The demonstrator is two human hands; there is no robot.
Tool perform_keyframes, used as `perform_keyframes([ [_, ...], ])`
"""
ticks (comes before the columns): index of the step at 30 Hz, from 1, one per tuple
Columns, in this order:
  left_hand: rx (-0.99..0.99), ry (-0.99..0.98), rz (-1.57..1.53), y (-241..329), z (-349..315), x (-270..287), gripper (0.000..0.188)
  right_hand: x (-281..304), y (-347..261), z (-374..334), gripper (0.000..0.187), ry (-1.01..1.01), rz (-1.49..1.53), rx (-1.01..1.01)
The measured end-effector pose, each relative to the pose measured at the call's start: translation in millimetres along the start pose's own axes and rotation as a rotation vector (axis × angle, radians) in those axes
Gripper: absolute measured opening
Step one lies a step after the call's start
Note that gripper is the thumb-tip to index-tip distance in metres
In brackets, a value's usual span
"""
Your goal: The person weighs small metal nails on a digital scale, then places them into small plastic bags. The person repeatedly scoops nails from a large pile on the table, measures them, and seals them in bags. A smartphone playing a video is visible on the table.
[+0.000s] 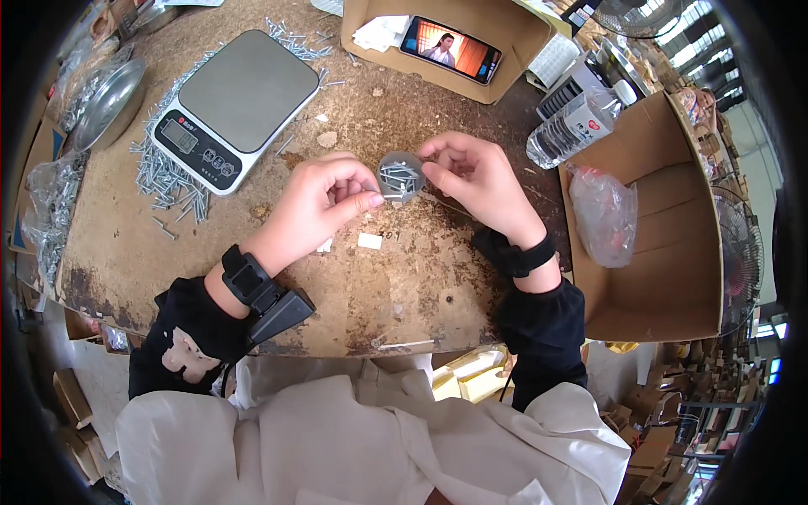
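While your left hand (332,189) pinches the left rim of a small, clear, round container (399,156), screws (400,178) lying inside at mixed angles, your right hand (480,177) sits equally near at its right rim, fingers curled, firmness of grip indeterminable.

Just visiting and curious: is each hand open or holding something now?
Left hand: closed, pinching the left edge of a small round container of screws.
Right hand: curled at its right edge; grip can't be told.

A worn wooden table (404,299) bears a digital scale (248,93), scattered silver screws (160,177) and a small white slip (369,241)
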State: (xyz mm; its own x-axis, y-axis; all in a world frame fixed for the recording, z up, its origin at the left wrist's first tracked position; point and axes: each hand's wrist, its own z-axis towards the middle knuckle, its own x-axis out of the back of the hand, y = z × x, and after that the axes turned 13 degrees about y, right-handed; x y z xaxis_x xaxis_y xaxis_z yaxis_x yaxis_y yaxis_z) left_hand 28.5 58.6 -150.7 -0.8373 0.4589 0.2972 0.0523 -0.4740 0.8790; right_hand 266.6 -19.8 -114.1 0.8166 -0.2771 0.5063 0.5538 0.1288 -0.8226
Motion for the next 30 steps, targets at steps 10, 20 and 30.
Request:
perform_keyframes([
  [10,0.047,0.267,-0.016,5,23,-22,0.015,-2,-8,-13,0.050,0.063,-0.210,0.166],
  [20,-0.374,0.577,0.561,16,31,98,0.023,-5,-12,-26,0.072,-0.201,-0.375,0.289],
  [30,0.288,0.082,1.182,-7,85,208,0.074,-3,5,-31,0.027,0.047,-0.345,0.388],
])
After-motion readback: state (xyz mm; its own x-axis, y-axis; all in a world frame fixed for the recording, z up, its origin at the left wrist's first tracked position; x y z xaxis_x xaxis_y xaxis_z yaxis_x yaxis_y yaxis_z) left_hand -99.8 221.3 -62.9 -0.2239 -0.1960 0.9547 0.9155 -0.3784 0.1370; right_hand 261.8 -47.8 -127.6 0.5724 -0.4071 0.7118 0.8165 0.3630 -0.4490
